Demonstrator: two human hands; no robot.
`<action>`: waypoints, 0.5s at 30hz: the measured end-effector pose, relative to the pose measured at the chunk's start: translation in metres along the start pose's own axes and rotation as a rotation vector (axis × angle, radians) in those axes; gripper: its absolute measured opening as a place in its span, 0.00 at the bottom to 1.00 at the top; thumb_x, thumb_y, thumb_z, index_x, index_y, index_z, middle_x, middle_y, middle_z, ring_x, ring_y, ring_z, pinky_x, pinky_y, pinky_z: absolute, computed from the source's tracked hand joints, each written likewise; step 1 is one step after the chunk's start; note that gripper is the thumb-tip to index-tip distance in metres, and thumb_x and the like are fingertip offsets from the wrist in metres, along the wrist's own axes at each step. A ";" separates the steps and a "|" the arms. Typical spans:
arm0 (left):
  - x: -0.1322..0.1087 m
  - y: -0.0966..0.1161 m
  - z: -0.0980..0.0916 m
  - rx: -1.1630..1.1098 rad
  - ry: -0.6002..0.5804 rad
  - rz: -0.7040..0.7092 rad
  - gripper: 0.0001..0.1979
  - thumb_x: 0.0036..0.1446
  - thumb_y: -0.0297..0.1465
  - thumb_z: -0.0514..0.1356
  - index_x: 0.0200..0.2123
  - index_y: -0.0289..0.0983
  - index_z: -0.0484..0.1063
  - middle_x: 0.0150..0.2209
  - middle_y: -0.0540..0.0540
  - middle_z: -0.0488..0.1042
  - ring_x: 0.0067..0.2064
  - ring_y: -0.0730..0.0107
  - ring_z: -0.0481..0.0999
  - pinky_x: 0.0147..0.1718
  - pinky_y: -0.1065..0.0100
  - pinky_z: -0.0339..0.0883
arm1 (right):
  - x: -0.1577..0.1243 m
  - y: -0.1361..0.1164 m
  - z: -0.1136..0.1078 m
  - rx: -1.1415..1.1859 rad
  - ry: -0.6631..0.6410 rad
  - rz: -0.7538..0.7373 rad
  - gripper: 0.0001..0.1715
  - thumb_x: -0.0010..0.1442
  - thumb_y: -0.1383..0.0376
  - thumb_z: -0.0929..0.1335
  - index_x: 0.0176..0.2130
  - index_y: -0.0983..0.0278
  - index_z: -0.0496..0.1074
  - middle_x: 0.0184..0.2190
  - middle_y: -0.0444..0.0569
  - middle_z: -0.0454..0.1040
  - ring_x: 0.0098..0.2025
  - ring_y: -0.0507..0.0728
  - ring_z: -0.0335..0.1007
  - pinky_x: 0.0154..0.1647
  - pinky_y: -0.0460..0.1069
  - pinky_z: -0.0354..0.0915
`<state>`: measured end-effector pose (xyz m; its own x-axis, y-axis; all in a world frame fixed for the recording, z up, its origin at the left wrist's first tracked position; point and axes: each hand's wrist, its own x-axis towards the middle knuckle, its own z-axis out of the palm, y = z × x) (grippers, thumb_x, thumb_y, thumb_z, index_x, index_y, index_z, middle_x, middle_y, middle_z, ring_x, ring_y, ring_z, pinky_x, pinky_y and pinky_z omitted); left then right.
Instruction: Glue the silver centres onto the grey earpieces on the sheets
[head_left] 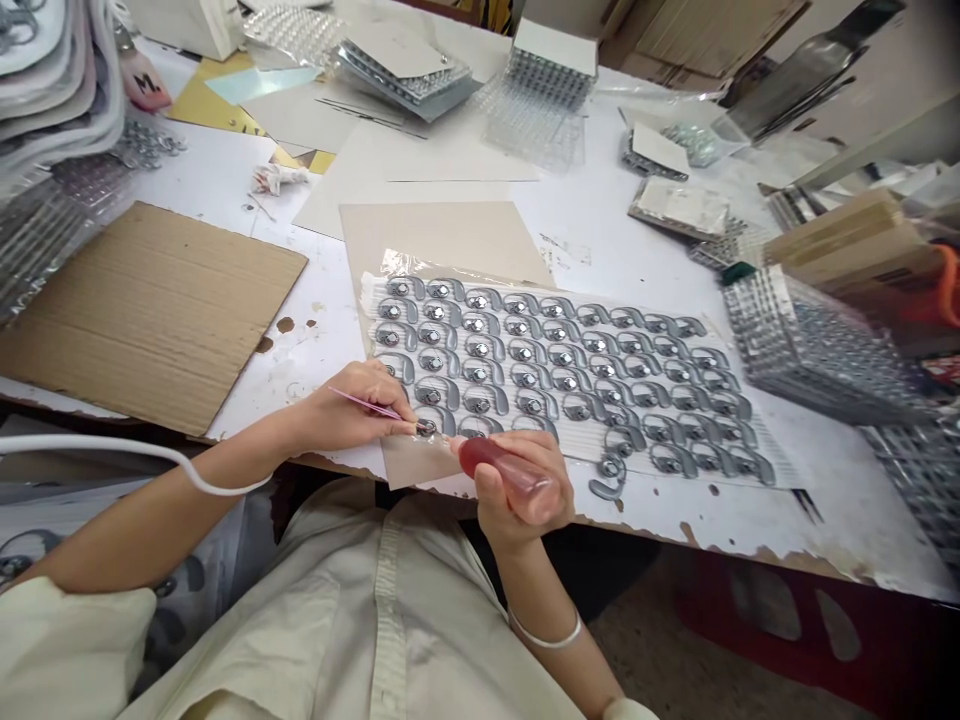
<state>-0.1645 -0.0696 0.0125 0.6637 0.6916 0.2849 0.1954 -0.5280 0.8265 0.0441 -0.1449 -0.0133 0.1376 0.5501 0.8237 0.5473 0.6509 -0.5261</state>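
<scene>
My left hand [349, 408] grips slim pink tweezers [367, 403], whose tip rests on a small silver ring [426, 427] at the near edge of the rows. My right hand [517, 490] wraps around a translucent red squeeze bottle [502, 472], its nozzle pointing left toward the tweezer tip. Under both hands lies a clear plastic sheet [570, 375] carrying many rows of grey curved pieces, each set with a shiny silver ring. A beige card [442, 240] lies beneath the sheet's far edge, and a smaller card strip [412, 462] sits under my left fingertips.
A corrugated cardboard sheet [150, 320] lies left on the stained white table [315, 350]. Stacked clear blister trays of small metal parts [817, 350] stand to the right. Further trays, loose papers and padded packs crowd the far side. The table's front edge runs against my body.
</scene>
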 end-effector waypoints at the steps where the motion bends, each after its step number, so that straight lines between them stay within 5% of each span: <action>1: 0.000 0.000 0.000 -0.002 -0.002 0.001 0.04 0.54 0.28 0.65 0.27 0.36 0.76 0.29 0.49 0.79 0.31 0.73 0.76 0.41 0.68 0.64 | 0.000 0.000 0.000 0.002 0.001 -0.001 0.14 0.54 0.66 0.72 0.41 0.66 0.68 0.31 0.47 0.72 0.32 0.55 0.69 0.30 0.53 0.68; 15: 0.000 -0.001 -0.001 -0.003 -0.022 -0.072 0.04 0.54 0.30 0.65 0.28 0.36 0.77 0.29 0.48 0.79 0.32 0.72 0.76 0.40 0.68 0.65 | -0.003 -0.001 -0.001 0.017 -0.031 -0.008 0.15 0.54 0.65 0.71 0.42 0.64 0.68 0.31 0.47 0.72 0.32 0.55 0.69 0.30 0.53 0.69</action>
<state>-0.1655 -0.0685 0.0127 0.6637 0.7168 0.2136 0.2414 -0.4755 0.8459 0.0445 -0.1475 -0.0147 0.1079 0.5603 0.8212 0.5346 0.6638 -0.5231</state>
